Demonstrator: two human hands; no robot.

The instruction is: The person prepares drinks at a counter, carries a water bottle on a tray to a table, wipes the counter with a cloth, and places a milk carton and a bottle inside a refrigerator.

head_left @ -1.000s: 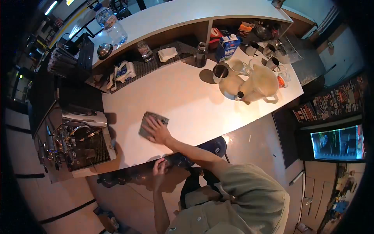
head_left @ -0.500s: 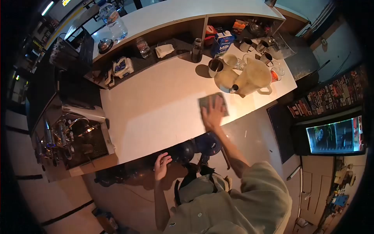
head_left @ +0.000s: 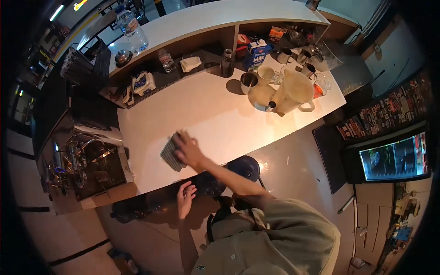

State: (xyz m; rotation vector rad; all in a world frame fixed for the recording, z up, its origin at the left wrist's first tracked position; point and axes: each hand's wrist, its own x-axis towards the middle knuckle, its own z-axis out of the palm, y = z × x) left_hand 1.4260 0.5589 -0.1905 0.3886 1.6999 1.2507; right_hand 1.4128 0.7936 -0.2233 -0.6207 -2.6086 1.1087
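A dark striped cloth (head_left: 171,154) lies on the white counter (head_left: 211,110), left of the middle. My right hand (head_left: 189,149) is on the cloth's right side, palm down with fingers spread, and it is a little blurred. My left hand (head_left: 185,194) hovers in front of the counter's near edge, fingers apart and slightly curled, with nothing in it. Dark round bottles (head_left: 243,168) stand under the near edge, close behind my left hand.
At the right of the counter stand a large pale pitcher (head_left: 295,89), a metal cup (head_left: 249,80), a blue milk carton (head_left: 256,56) and several other cups. An espresso machine (head_left: 87,160) occupies the left end. A shelf (head_left: 201,34) runs along the back.
The cloth and my right hand went right along the counter, then back left. My left hand has shifted only slightly. The camera view has moved a little.
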